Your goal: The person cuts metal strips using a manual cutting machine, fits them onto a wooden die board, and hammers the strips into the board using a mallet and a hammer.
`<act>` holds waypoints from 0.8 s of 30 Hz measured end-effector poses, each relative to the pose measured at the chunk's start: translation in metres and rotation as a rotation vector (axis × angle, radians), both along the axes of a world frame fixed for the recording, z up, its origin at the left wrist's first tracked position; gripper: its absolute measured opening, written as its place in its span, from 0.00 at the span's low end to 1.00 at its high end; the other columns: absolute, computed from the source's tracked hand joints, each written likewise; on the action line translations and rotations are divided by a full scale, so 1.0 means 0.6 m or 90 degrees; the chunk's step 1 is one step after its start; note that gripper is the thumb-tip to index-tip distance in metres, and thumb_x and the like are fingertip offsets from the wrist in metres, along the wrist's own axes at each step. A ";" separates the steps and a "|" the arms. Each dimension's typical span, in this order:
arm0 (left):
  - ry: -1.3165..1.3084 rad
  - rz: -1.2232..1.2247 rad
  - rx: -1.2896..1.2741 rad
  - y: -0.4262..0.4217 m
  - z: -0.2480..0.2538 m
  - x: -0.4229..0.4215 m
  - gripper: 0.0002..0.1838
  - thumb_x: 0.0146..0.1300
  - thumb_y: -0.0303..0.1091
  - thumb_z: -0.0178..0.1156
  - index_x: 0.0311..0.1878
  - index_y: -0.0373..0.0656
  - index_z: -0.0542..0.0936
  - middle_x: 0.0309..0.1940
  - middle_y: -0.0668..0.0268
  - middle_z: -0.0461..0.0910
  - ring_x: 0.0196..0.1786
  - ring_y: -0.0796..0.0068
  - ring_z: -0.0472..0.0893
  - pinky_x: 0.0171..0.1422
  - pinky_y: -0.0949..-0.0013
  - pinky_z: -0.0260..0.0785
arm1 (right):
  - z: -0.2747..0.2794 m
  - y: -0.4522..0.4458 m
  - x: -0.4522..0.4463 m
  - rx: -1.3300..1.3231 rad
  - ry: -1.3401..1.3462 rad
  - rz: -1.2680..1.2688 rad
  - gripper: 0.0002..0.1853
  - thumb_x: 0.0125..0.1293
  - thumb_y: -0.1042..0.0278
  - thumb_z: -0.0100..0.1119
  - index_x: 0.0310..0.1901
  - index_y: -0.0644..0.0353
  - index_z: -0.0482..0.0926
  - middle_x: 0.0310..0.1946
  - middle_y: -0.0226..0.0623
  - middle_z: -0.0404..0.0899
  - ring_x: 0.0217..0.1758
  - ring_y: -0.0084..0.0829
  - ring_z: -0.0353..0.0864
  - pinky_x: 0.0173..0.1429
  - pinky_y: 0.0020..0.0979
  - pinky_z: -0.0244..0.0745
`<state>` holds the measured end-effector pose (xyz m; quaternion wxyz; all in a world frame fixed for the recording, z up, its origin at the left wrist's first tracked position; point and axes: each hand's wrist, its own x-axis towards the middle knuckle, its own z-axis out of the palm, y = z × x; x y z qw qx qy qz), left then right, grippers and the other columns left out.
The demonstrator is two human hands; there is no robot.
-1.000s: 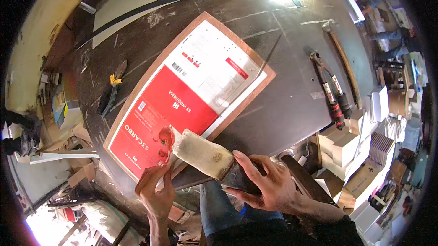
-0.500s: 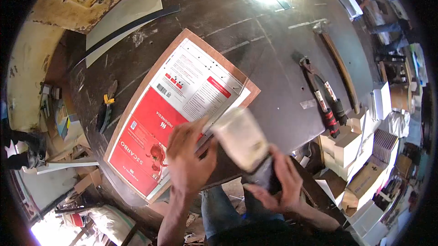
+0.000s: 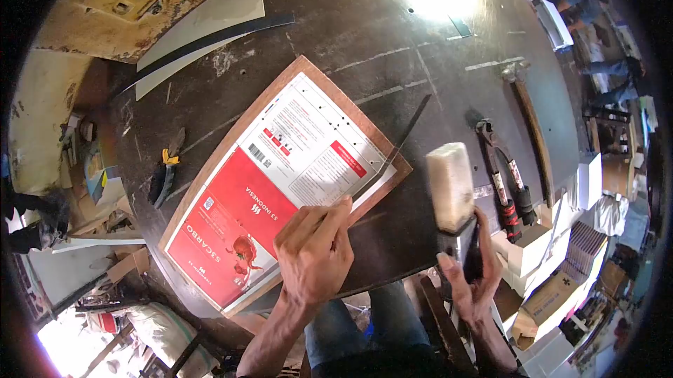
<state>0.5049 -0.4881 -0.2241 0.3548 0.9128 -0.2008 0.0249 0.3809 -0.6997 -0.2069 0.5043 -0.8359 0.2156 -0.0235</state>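
Observation:
My left hand (image 3: 315,252) is closed over the lower right edge of a printed red and white sheet (image 3: 242,199). Its fingertips pinch the near end of a thin dark strip (image 3: 415,124), which slants up and away past the sheet's corner. Under the sheet lies a brown board (image 3: 231,129), showing as a border. In my right hand (image 3: 477,273) is a pale block-headed tool (image 3: 452,185) with a dark lower part, raised to the right of the board. The palm hides most of its handle.
Long-handled cutters (image 3: 499,168) and a hammer (image 3: 531,122) lie on the dark table (image 3: 336,28) at right. Yellow-and-black pliers (image 3: 168,161) rest at left. A pale sheet with a dark band (image 3: 210,42) lies at the back left. Cardboard boxes (image 3: 550,301) stand beyond the right edge.
My right hand has carried the pale block-headed tool rightward, away from the sheet, and turned it more upright. My left hand has shifted slightly right, and the dark strip now extends past the board.

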 end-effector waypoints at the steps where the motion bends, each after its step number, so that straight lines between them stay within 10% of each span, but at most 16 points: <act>1: 0.006 0.002 0.006 -0.001 0.002 0.001 0.14 0.53 0.17 0.67 0.45 0.35 0.86 0.31 0.59 0.84 0.34 0.63 0.84 0.38 0.63 0.77 | -0.002 0.002 0.009 -0.045 -0.018 0.042 0.44 0.62 0.61 0.72 0.71 0.79 0.61 0.62 0.64 0.74 0.66 0.46 0.76 0.69 0.40 0.70; 7: 0.033 0.010 -0.016 0.000 0.004 0.003 0.15 0.52 0.16 0.66 0.45 0.36 0.86 0.31 0.58 0.84 0.33 0.62 0.83 0.37 0.62 0.76 | 0.016 0.018 0.049 -0.134 -0.058 0.188 0.46 0.61 0.58 0.72 0.71 0.80 0.59 0.64 0.67 0.71 0.64 0.59 0.77 0.67 0.48 0.72; 9: 0.034 0.006 -0.021 0.002 0.002 0.004 0.16 0.52 0.16 0.66 0.45 0.36 0.86 0.31 0.58 0.83 0.33 0.62 0.83 0.37 0.62 0.76 | 0.017 0.022 0.065 -0.228 -0.157 0.218 0.49 0.54 0.63 0.79 0.71 0.77 0.61 0.57 0.58 0.77 0.47 0.46 0.82 0.49 0.40 0.80; 24: 0.066 -0.022 -0.022 0.006 0.011 0.012 0.17 0.51 0.15 0.65 0.46 0.35 0.85 0.31 0.57 0.83 0.34 0.59 0.83 0.38 0.62 0.77 | -0.013 0.023 0.066 -0.266 -0.122 0.268 0.48 0.57 0.59 0.76 0.72 0.77 0.61 0.61 0.57 0.75 0.45 0.43 0.82 0.44 0.39 0.81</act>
